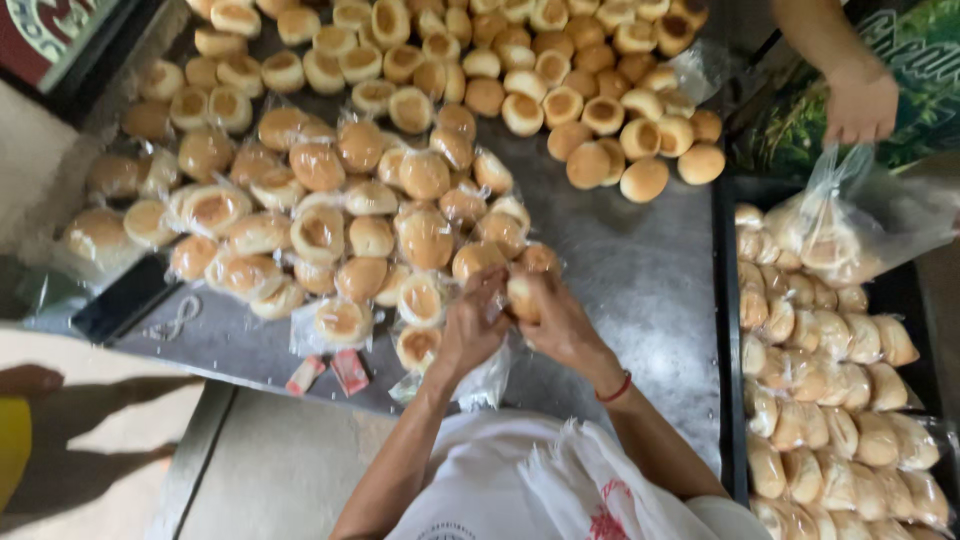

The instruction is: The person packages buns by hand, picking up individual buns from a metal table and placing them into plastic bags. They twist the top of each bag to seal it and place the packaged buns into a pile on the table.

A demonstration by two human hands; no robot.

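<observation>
Right now both hands meet over the near edge of the metal table [640, 270], just in front of the heap of wrapped buns. The left hand [470, 325] and the right hand [560, 325] are pressed together around one bread bun [520, 297], fingers curled onto it from either side, so each hand is clamped on that bun. A clear plastic bag [485, 380] hangs crumpled beneath the left hand, touching the table. A red bracelet [614, 389] circles the right wrist.

Just beyond the hands, toward the left half of the table, lies a pile of individually bagged buns [330, 215], touching one another. Farther back, at the far edge, a mass of unwrapped buns [560, 80] is crowded together. Near the front left edge sit two small red-and-white packets [335, 372], a dark flat phone-like slab [122, 300] and a bit of string [178, 318].

At the table's right edge stands a dark tray [728, 330] filled with rows of bagged rolls [830, 400]. Above it another person's hand [860, 100] grips the neck of a clear bag of buns [850, 225] hanging over the tray's far end.

A white cloth with red print [590, 485] lies across the person's lap.
</observation>
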